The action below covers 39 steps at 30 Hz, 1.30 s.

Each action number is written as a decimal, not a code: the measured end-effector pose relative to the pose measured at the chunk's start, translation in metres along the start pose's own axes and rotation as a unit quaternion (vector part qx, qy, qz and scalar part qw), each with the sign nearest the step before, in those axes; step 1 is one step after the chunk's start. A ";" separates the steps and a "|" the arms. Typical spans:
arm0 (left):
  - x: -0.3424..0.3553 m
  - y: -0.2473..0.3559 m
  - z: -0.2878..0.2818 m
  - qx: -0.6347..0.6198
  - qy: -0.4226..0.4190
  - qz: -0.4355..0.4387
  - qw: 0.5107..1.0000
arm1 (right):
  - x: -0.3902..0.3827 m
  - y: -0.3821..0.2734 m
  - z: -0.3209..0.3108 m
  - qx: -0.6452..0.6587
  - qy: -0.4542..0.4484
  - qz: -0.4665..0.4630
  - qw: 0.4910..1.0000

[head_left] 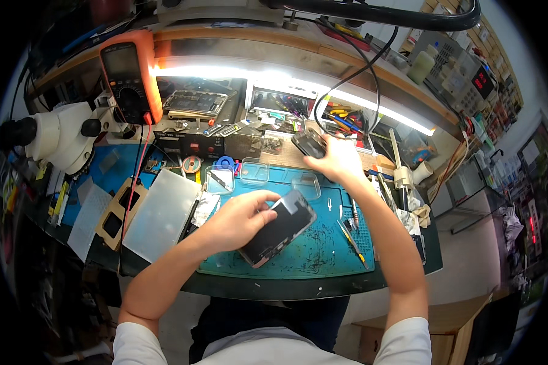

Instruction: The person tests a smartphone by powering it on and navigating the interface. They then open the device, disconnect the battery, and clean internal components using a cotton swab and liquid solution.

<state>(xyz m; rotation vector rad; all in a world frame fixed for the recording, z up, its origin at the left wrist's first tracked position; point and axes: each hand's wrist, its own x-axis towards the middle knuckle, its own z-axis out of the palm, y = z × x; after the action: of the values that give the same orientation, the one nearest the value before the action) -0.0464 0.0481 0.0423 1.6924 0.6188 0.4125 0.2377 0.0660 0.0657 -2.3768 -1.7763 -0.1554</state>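
My left hand is closed on the edge of a phone screen, held tilted over the blue work mat. Its dark inner face shows, with a lighter grey rectangle near the top. Farther off, my right hand reaches to the back of the bench and grips a dark, flat, phone-like part; my fingers hide some of it. Small clear plastic boxes stand on the mat between the two hands. To the right lie a yellow-tipped tool and a small metal pin.
An orange multimeter and a white microscope stand at the left. A translucent sheet and a tan holder lie beside the mat. A bright lamp strip runs under the shelf; black cables hang above my right hand.
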 end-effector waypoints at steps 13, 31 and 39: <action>-0.005 -0.009 0.033 0.225 -0.034 0.093 0.969 | 0.045 -0.019 0.027 0.040 -0.041 0.023 0.998; -0.014 0.016 0.064 0.279 0.099 0.237 0.925 | -0.200 0.138 -0.038 0.117 -0.064 0.072 0.988; -0.118 0.075 0.214 -0.542 -0.467 0.093 0.693 | -0.219 0.131 -0.019 0.127 0.053 0.050 0.989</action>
<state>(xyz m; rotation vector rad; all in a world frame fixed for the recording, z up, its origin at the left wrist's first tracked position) -0.0019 -0.2011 0.0773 0.5911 -0.5351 -0.0343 0.3009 -0.1801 0.0344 -2.2252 -1.5267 -0.0381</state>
